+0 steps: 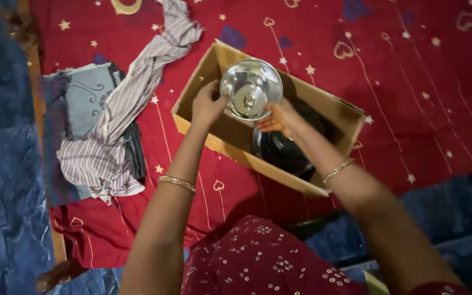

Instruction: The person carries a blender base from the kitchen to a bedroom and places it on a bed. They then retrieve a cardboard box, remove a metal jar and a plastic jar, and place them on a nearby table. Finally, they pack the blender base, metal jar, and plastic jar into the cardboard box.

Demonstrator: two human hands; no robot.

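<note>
Red cloth point(411, 82), patterned with gold stars, hearts and thin lines, spread across most of the view as the working surface; blue crinkled covering point(1, 180) along its left edge and again at the lower right corner. Near the middle of the cloth, an open cardboard box point(195, 109) set at a slant, with a dark rounded vessel point(285, 153) inside (shadowed, its kind hard to tell). Above the box's left half, a shiny steel bowl point(249, 87), tilted, its polished underside turned up toward the camera. Left hand point(207, 102) closed on the bowl's left rim, fingers curled over the edge; right hand point(281, 117) cupped under the lower right rim, fingers bent around it. A thin gold bangle on each wrist. Toward the cloth's left edge, a striped garment point(110, 136) draped over a folded grey and blue piece point(86, 95). At the bottom edge, maroon flowered fabric point(258, 262).
</note>
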